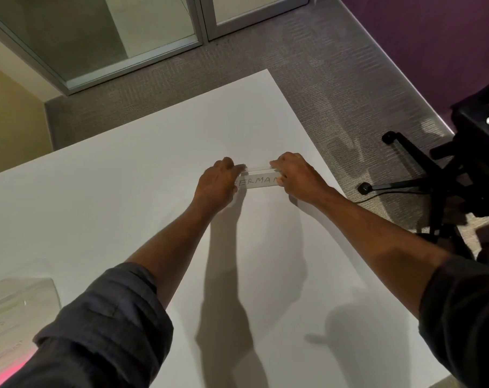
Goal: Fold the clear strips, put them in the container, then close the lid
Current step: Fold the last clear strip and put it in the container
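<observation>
Both hands reach out over the white bench point(125, 208) and meet at one clear strip point(258, 181), which lies toward the far right part of the bench, at about one o'clock from the middle of the view. The left hand point(216, 184) grips the strip's left end, fingers curled over the top edge and thumb side low; the right hand point(297, 177) pinches the right end in the same way, fingers bent over the far edge. Neither hand is spread flat. The strip is a long, narrow, see-through piece, pale and slightly frosted against the bench, with hand-drawn dark capital letters along its near face; the visible part reads "ERMA", the ends of the word covered by the fingers. Its far long edge stands up a little above the near face, catching light as a bright line, so the strip looks bent lengthwise, though how far it is folded cannot be told. Its lower edge seems to rest on the bench.

At eight o'clock, at the near left edge of the bench, sits a clear plastic container point(16, 312), well apart from the strip. Dark rolled sleeves point(106, 326) cover both forearms up to near the elbow. At three o'clock, off the bench, a black office chair point(433, 175) stands on grey carpet point(307, 65).
</observation>
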### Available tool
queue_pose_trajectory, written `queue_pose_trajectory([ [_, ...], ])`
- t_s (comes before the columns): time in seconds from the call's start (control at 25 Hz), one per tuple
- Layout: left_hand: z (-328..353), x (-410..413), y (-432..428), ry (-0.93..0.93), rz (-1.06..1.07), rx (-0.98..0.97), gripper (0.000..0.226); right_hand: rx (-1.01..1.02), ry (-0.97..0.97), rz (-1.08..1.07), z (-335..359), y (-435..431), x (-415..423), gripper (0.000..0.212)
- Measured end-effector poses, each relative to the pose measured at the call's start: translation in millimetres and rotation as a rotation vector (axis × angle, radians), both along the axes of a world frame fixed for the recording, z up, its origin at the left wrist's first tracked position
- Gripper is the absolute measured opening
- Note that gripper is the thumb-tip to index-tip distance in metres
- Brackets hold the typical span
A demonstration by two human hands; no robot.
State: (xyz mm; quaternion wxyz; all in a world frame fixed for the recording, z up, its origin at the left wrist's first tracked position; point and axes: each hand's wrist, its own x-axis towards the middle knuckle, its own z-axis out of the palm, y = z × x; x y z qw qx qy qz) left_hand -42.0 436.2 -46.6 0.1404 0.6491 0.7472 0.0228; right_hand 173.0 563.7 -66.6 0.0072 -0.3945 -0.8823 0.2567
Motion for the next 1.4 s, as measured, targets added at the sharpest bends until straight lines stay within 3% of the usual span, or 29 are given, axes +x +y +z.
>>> queue_pose_trajectory([
  [0.2, -4, -14, -18, -0.047, 0.115, 0.019, 0.064, -0.014, -0.097, 0.053, 5, -1, -3, 0.064],
  [0.36, -7, -23, -36, -0.042, 0.148, 0.031, 0.056, 0.026, -0.099, 0.057, 7, -5, -9, 0.054],
  [0.68, 20, -53, -97, -0.069, 0.171, 0.014, 0.057, 0.019, -0.075, 0.139, 36, -55, -36, 0.060],
  [1.12, 100, -134, -267, 0.022, 0.222, 0.053, 0.053, 0.111, 0.084, 0.369, 99, -184, -129, 0.050],
  [1.4, 136, -201, -390, 0.077, 0.283, 0.077, 0.058, 0.102, 0.120, 0.520, 133, -287, -210, 0.072],
])
